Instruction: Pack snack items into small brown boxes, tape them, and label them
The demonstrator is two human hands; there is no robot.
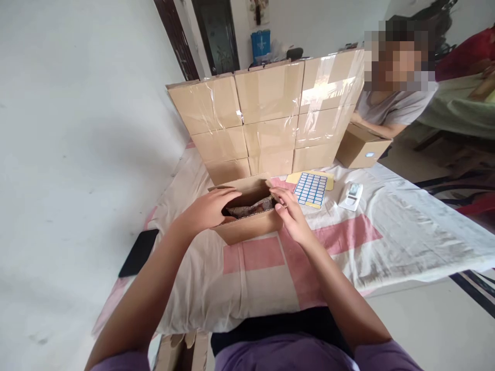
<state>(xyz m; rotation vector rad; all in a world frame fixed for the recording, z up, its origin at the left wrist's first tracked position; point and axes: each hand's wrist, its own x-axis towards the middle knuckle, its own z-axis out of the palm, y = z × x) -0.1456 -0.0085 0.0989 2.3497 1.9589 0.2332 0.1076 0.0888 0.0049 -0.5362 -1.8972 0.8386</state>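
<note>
An open cardboard box point(249, 228) stands on the cloth-covered table in front of me. Inside it lies a light, patterned packet point(251, 208); its kind is unclear. My left hand point(209, 207) grips the box's left end, its fingers bent over the rim and partly inside. At the right end my right hand point(292, 215) is closed on the rim, with the thumb near the front corner. Just right of the box lies a sheet of blue-bordered labels point(310, 189) on a yellow sheet point(330, 181). A small white device point(351, 197) with a little screen rests farther right.
A taped wall of cardboard panels point(266, 116) rises behind the box. Beyond it, at the right, a person point(402, 105) leans on another cardboard box point(359, 147). A black phone-like slab point(139, 252) lies at the table's left edge, beside the white wall point(77, 154).
</note>
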